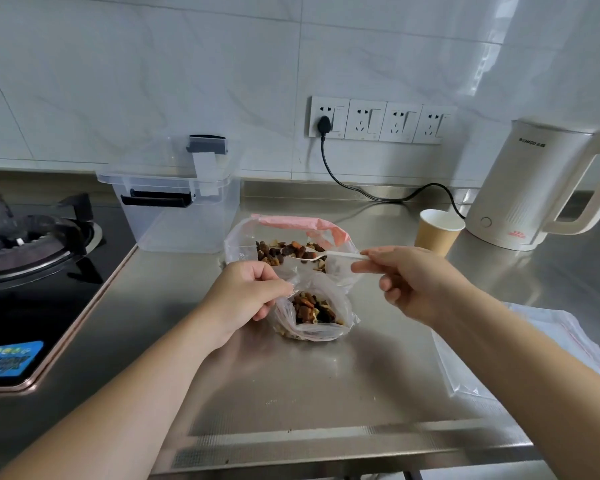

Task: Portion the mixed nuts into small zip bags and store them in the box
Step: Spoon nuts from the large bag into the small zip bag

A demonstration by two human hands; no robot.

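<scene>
Left hand (pixel 248 294) pinches the small bag (pixel 314 311) open, right hand (pixel 418 280) pinches the spoon (pixel 326 255) — nuts could spill if that floppy mouth sags.

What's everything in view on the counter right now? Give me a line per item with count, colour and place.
small zip bag: 1, clear, part-filled with nuts, centre counter, mouth held open
large bag of mixed nuts: 1, clear with pink top, just behind the small bag
spoon: 1, white plastic, bowl over the large bag
storage box: 1, clear with black latches, lid tilted open, back left by the stove
empty zip bags: a stack, clear with red strip, right counter edge
paper cup: 1, brown, beside the kettle
kettle: 1, cream, back right, plugged in
gas stove: 1, black, left
wall sockets: 4, white, on tile wall
left hand: pinches the small bag's rim
right hand: holds the spoon handle
</scene>
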